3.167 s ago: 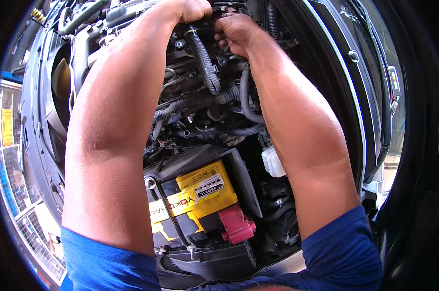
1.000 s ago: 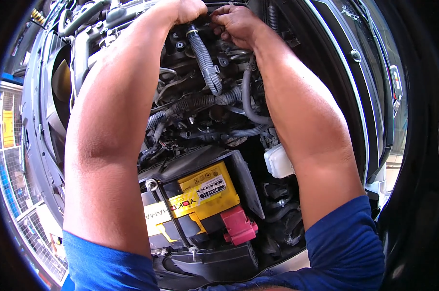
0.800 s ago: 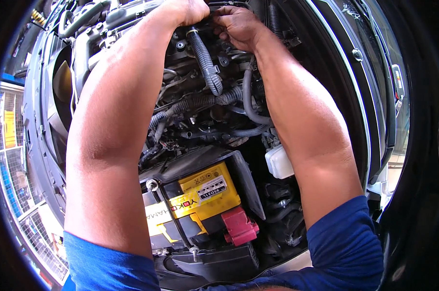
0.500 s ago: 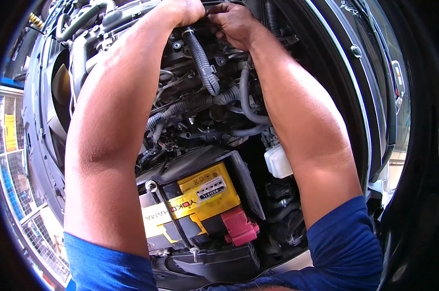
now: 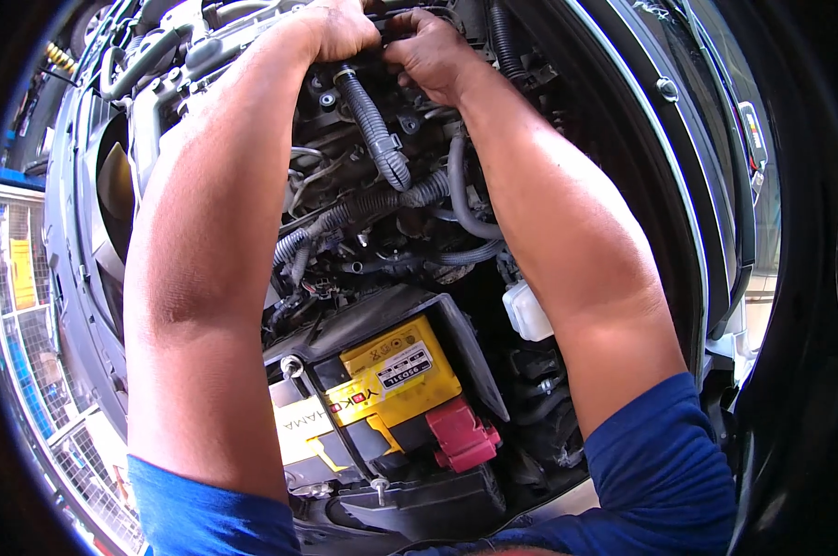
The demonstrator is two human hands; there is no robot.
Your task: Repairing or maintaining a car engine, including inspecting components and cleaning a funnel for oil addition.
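Both arms reach over an open engine bay. My left hand (image 5: 343,26) is closed at the top, just above a black corrugated hose (image 5: 371,120) with a clamp at its upper end. Its fingertips are hidden among engine parts. My right hand (image 5: 430,57) is to the right of it, with thumb and fingers curled toward a dark spot beside the hose top and a thin dark line (image 5: 447,13). I cannot make out what either hand holds.
A yellow battery (image 5: 400,338) with a red terminal cover (image 5: 465,435) and a hold-down bar lies below. A white translucent reservoir (image 5: 527,310) is beside my right forearm. More hoses (image 5: 458,185) cross the middle. A wire-mesh structure (image 5: 16,306) stands outside, far left.
Both hands have shifted a little left in the picture, along with the hose top, as the view moved slightly. My right fingers have moved slightly around the same spot.
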